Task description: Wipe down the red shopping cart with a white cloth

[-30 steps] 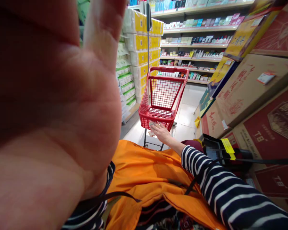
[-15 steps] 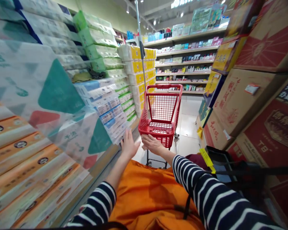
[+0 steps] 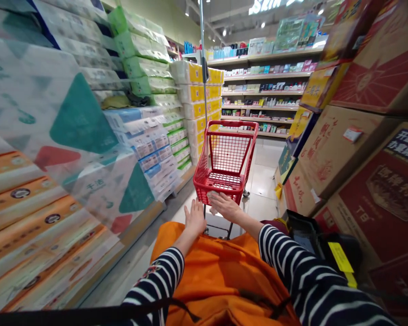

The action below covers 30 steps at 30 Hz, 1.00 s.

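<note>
A small red wire shopping cart [image 3: 226, 158] stands in the aisle straight ahead, its basket holding nothing I can see. My right hand [image 3: 227, 206] lies on the cart's near rim, fingers stretched flat toward the left. My left hand [image 3: 194, 218] reaches forward just below and left of that rim with its fingers straight and together, holding nothing; whether it touches the cart is unclear. Both arms wear dark and white striped sleeves. An orange garment [image 3: 221, 271] covers my front.
Stacked tissue and toilet paper packs [image 3: 88, 136] line the left side on a low shelf. Tilted cardboard cartons [image 3: 357, 149] crowd the right. A black bag with a yellow tag [image 3: 326, 246] hangs at my right. Product shelves [image 3: 268, 90] close the far end; tiled floor [image 3: 263, 181] runs beside the cart.
My left hand, which covered the lens a second ago, has dropped down to the cart's near edge. The view has tilted up and the cart sits slightly farther forward.
</note>
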### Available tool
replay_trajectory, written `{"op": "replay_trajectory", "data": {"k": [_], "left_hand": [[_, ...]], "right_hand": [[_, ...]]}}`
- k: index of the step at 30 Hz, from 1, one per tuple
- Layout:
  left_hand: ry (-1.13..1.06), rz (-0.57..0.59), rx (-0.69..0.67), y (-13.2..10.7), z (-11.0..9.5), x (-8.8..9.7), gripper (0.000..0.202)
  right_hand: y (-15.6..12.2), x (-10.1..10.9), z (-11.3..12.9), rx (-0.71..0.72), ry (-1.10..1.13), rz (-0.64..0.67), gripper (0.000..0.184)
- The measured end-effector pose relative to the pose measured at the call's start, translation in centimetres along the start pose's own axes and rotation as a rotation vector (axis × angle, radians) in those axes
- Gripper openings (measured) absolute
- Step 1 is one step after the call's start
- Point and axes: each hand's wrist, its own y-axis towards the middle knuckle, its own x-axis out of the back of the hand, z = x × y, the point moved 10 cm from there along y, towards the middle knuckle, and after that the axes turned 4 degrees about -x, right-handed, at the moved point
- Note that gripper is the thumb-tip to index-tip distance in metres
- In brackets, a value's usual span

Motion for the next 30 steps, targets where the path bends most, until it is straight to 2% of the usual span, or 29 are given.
{"op": "replay_trajectory", "data": {"k": [3, 5, 6, 8, 10, 12, 14, 16, 18, 20, 23, 25, 27, 28, 30], "left_hand": [[-0.021, 0.028, -0.044, -0.2, -1.7, 0.2, 0.077], [-0.019, 0.022, -0.053, -0.4, -2.2, 0.5, 0.075], [-0.019, 0.019, -0.052, -0.5, -2.3, 0.7, 0.073], [-0.026, 0.033, -0.048, -0.7, -2.4, 0.7, 0.071], [-0.048, 0.068, -0.065, -0.6, -2.6, 0.5, 0.074], [-0.062, 0.054, -0.086, -0.3, -2.8, 0.8, 0.080], [-0.073, 0.046, -0.076, -0.1, -2.8, 1.0, 0.083], [-0.087, 0.039, -0.075, -0.1, -3.2, 1.2, 0.084], [-0.100, 0.029, -0.104, -0.3, -4.0, 1.3, 0.084], [-0.111, 0.014, -0.146, -0.5, -4.8, 1.3, 0.083], [-0.120, 0.008, -0.160, -0.4, -5.0, 1.2, 0.082], [-0.108, 0.046, -0.130, -0.4, -4.6, 0.9, 0.082], [-0.084, 0.096, -0.108, -0.4, -4.3, 0.6, 0.082], [-0.073, 0.106, -0.101, -0.4, -4.3, 0.6, 0.081], [-0.057, 0.103, -0.084, -0.5, -4.3, 0.6, 0.077]], "right_hand": [[-2.0, -2.9, 0.6, -0.022, -0.008, 0.093, 0.028], [-2.8, -3.5, 1.2, -0.007, 0.000, 0.097, 0.026], [-2.9, -3.1, 1.5, 0.013, 0.011, 0.075, 0.026], [-2.8, -1.2, 1.4, 0.056, 0.038, -0.019, 0.030], [-2.5, 1.1, 0.3, 0.072, 0.036, -0.138, 0.044], [-2.5, 2.4, -1.1, 0.095, 0.014, -0.219, 0.052], [-3.4, 2.4, -1.8, 0.148, 0.002, -0.302, 0.055], [-5.0, 1.4, -1.8, 0.190, -0.012, -0.379, 0.054], [-6.5, 0.0, -1.6, 0.177, -0.027, -0.431, 0.060], [-7.3, -0.2, -1.0, 0.174, -0.015, -0.483, 0.063], [-6.0, 1.4, -0.3, 0.162, 0.027, -0.437, 0.064], [-4.2, 3.3, -0.3, 0.144, 0.029, -0.370, 0.066], [-2.9, 5.4, -0.3, 0.139, 0.011, -0.364, 0.059], [-2.6, 6.0, -0.5, 0.123, 0.002, -0.352, 0.054], [-2.8, 5.6, -1.0, 0.080, -0.044, -0.292, 0.046]]}}
